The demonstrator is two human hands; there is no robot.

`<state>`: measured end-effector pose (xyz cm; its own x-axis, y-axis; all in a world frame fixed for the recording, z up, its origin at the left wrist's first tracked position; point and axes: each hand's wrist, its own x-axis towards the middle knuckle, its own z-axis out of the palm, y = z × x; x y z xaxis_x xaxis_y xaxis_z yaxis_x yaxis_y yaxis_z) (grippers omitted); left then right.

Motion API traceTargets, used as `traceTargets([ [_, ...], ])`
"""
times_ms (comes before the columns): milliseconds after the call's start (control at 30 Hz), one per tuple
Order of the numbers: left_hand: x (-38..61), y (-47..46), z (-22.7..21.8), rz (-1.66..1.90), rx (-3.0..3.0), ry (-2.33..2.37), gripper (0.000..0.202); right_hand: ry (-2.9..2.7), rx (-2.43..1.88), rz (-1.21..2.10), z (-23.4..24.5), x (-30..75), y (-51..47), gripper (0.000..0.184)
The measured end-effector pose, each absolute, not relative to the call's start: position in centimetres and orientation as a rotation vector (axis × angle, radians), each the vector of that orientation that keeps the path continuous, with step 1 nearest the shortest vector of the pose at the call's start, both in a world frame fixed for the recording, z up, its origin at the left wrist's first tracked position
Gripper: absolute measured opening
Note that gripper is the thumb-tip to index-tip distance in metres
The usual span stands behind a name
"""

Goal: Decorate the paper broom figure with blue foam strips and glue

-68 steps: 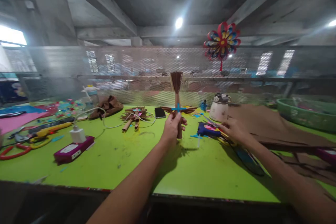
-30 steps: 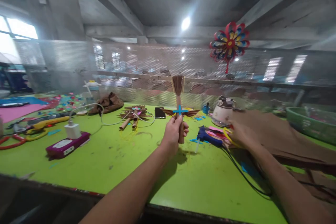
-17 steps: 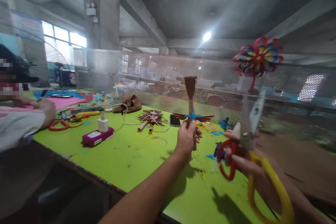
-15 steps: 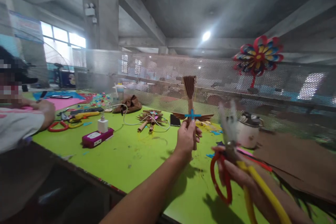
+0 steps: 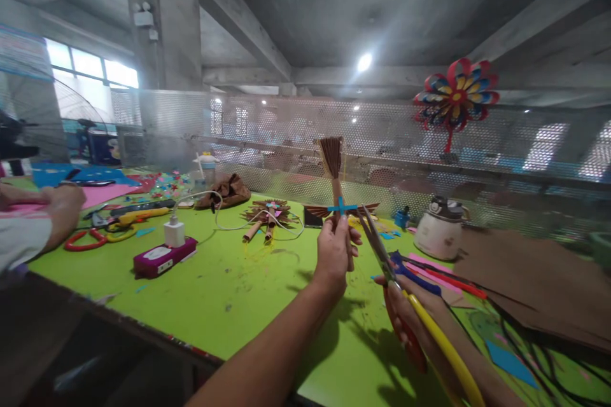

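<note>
at center, the left hand (image 5: pixel 333 253) grips a brown folded-paper figure (image 5: pixel 337 188) with a blue cross (image 5: pixel 342 208); at lower right, the right hand (image 5: pixel 407 313) grips red-and-yellow-handled scissors (image 5: pixel 386 265) beside it.

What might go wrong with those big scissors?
The scissors in the right hand look close to the left hand, so a slip might nick it. Their tips also look near the blue cross on the brown paper figure, so they could snip it by accident.

Head-height view, facing forward, across table (image 5: pixel 224 292)
</note>
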<state>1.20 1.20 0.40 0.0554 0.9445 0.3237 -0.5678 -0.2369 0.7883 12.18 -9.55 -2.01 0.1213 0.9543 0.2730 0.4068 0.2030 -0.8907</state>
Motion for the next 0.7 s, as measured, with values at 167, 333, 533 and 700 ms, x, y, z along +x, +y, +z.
traceTargets([
  [167, 1.47, 0.92, 0.27, 1.534, 1.019, 0.502, 0.033, -1.431, -1.397, 0.736, -2.32, 12.22, -9.67, 0.050],
  [333, 1.58, 0.90, 0.20, 1.531, 1.008, 0.507, 0.030, -1.469, -1.402, 0.699, -2.51, 12.55, -9.48, 0.052],
  [533, 1.83, 0.63, 0.23, 1.511, 1.012, 0.511, 0.032, -1.441, -1.414, 0.736, -2.34, 12.17, -9.66, 0.051],
  [700, 2.16, 0.35, -0.11, 1.474, 1.026, 0.491, 0.033, -1.390, -1.399, 0.801, -2.44, 12.11, -9.63, 0.047],
])
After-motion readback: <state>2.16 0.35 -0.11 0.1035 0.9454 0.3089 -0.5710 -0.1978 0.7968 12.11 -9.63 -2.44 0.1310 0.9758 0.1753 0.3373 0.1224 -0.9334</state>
